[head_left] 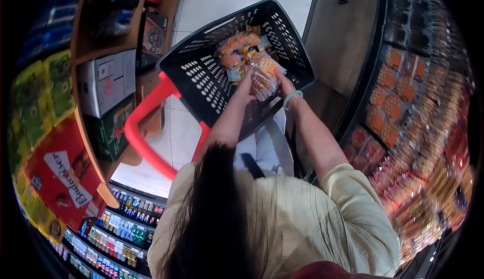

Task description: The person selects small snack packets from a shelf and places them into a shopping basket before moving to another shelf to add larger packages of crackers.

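Observation:
My left hand (245, 86) and my right hand (286, 84) grip a clear-wrapped pack of waffle biscuits (264, 79) from both sides. The pack is tilted and bears an orange label. It is over the inside of a black shopping basket (201, 85) with a red handle (146, 105). Beneath and behind it in the basket lies a pile of wrapped snacks (234, 52), some with orange labels. A pale green bracelet (293, 97) circles my right wrist. My fingertips are partly hidden by the pack.
On the right, a shelf holds rows of packed biscuits (390, 97) and other wrapped snacks. Drink cartons (108, 82) and a red Budweiser box (65, 173) stand on shelves at left. Bottles and cans (121, 228) fill shelves at lower left. White tiled floor (206, 1) shows beyond the basket.

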The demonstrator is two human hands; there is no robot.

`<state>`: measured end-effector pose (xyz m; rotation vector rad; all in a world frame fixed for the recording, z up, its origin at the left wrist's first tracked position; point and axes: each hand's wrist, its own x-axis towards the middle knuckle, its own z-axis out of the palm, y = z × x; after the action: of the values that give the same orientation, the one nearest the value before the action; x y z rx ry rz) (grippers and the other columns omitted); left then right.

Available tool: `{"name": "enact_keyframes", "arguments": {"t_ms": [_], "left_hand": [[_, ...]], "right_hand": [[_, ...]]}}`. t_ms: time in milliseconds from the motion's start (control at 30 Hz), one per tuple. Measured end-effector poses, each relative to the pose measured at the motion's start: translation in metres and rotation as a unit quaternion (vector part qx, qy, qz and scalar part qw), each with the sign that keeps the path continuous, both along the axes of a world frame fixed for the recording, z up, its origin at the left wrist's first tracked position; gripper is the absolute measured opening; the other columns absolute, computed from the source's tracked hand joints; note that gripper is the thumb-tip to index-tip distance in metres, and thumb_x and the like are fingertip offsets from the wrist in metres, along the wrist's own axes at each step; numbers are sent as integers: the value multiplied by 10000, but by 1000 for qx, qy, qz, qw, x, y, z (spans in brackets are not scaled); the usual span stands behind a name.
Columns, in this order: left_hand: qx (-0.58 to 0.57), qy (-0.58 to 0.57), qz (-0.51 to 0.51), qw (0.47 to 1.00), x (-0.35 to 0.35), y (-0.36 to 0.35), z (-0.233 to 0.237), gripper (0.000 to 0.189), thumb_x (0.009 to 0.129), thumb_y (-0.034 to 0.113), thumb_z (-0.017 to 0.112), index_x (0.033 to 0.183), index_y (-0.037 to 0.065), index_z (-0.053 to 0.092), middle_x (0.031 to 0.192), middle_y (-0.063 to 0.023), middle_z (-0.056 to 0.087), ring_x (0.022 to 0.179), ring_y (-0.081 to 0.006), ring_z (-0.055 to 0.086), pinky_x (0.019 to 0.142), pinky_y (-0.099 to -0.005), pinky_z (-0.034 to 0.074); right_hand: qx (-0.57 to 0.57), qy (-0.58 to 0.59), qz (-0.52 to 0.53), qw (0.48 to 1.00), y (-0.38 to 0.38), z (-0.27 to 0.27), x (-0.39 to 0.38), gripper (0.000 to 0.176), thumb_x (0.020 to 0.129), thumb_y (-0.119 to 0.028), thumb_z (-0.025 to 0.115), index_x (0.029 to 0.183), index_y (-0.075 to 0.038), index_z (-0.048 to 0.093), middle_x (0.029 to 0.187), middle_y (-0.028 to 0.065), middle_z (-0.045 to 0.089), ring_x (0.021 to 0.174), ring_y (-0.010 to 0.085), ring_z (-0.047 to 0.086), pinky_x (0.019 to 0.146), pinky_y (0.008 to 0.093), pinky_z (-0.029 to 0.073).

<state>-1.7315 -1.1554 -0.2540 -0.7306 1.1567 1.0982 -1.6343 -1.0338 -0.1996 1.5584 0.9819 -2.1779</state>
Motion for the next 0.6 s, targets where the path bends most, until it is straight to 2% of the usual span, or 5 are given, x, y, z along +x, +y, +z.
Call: {"name": "enact_keyframes", "arguments": {"t_ms": [200,400,533,567,600], "left_hand": [[-35,16,-23,999,-20,20,-124,741,836,657,426,1366,140,395,1374,-105,430,1235,-295,419,952,-544,360],[-43,4,2,999,-35,44,-254,760,810,669,478,1326,114,434,1257,-137,520,1105,-313,530,886,-521,427],[-17,18,44,999,-44,69,-271,687,869,616,440,1304,84,457,1221,-118,548,1047,-281,578,795,-513,486],[-15,34,40,999,-45,71,-277,692,879,604,433,1298,53,455,1213,-127,553,1043,-281,585,794,-512,491],[-12,49,37,998,-46,74,-277,698,889,592,425,1291,22,452,1206,-136,558,1038,-281,592,794,-510,496]], "right_hand": [[-56,-37,2,998,30,-137,-24,843,728,-696,557,1347,-137,439,1347,114,465,1254,302,379,1018,474,257],[28,-69,70,995,58,-254,-44,866,750,-735,482,1371,-136,412,1359,124,456,1270,324,374,1017,532,240],[31,-68,79,994,70,-316,-45,889,738,-762,469,1361,-130,432,1360,140,448,1260,318,378,979,527,274],[83,-107,57,989,69,-318,-49,866,728,-732,537,1291,-75,496,1259,139,534,1143,272,493,927,418,368],[80,-110,57,989,71,-317,-52,866,728,-732,537,1291,-75,496,1259,139,534,1143,272,493,927,418,368]]}}
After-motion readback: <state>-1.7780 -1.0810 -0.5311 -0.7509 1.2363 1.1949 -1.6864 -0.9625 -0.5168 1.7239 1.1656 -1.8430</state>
